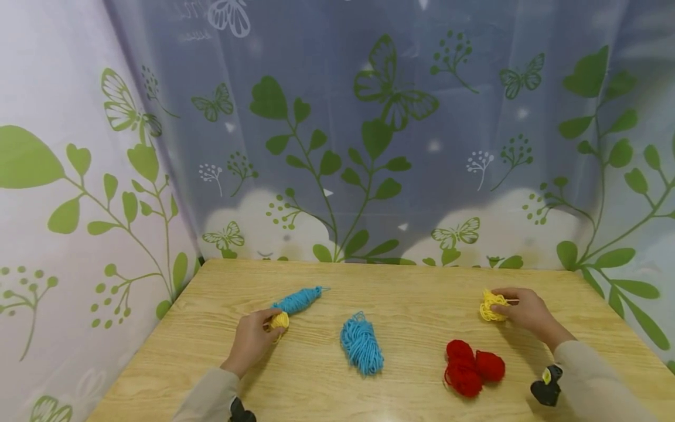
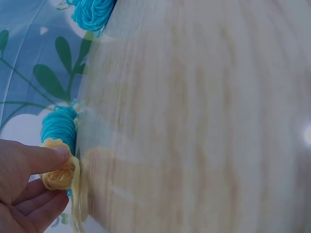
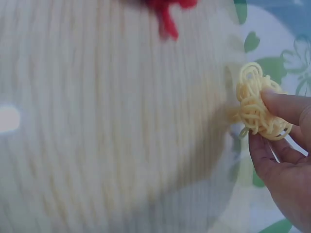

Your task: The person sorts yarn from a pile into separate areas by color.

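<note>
My left hand [image 1: 254, 340] pinches a small yellow yarn ball [image 1: 280, 320] between thumb and fingers. In the left wrist view a loose strand hangs from that yellow ball [image 2: 59, 177]. Just beyond it on the table lies a long blue yarn skein [image 1: 298, 300]. Over on the right, my right hand [image 1: 527, 315] holds a looser tangle of yellow yarn [image 1: 493, 306] by thumb and fingertips. Its open loops show clearly in the right wrist view, where the thumb presses on the yellow tangle [image 3: 257, 104].
A second blue yarn skein [image 1: 361, 344] lies mid-table between the hands. Several red yarn balls [image 1: 464, 375] sit clustered nearer the front, left of the right forearm. Behind the wooden table [image 1: 406, 299] hangs a curtain [image 1: 337, 117] printed with leaves and butterflies.
</note>
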`<state>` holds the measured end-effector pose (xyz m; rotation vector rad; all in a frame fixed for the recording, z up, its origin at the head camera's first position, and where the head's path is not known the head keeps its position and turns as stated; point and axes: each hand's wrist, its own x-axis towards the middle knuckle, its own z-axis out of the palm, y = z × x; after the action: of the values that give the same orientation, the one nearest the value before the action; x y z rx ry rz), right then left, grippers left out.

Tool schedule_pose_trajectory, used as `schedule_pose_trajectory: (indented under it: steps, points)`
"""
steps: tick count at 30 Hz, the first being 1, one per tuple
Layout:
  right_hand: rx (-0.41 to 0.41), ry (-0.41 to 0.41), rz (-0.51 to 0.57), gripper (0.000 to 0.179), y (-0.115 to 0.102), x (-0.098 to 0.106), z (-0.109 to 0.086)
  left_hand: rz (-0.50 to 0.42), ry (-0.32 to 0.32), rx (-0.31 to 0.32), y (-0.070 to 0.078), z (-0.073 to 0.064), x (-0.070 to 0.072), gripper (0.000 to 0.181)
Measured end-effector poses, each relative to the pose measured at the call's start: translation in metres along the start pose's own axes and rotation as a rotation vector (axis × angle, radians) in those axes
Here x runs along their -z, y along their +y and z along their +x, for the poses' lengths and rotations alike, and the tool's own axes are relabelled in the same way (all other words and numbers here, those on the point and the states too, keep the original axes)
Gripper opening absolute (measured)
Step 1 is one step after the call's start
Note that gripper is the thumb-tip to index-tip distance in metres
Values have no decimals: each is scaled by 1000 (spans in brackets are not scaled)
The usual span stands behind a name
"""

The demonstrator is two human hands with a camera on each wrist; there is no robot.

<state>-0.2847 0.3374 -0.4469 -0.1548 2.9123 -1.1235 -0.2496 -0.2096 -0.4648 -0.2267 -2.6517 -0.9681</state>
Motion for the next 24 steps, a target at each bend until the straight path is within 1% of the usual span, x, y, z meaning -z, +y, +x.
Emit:
schedule_pose_trajectory:
  steps: [4,10,14,17,21,24]
  points:
    - [-31,14,8,55,10,2,-3,1,-1,-3,0,0,-1,34]
    - [-28,48,-13,55,21,-2,-5,13,8,-6,-2,-1,-1,35]
    - [-20,62,-5,54,21,-5,-7,13,11,-3,-3,-2,-2,36]
    - [-20,64,-3,54,20,-5,-8,0,20,11,-5,-2,-3,35]
    - [-10,73,-10,52,20,-6,-8,-58,37,33,-2,4,-1,35]
    - [0,80,-16,51,21,-6,-7,-89,52,25,9,14,5,36]
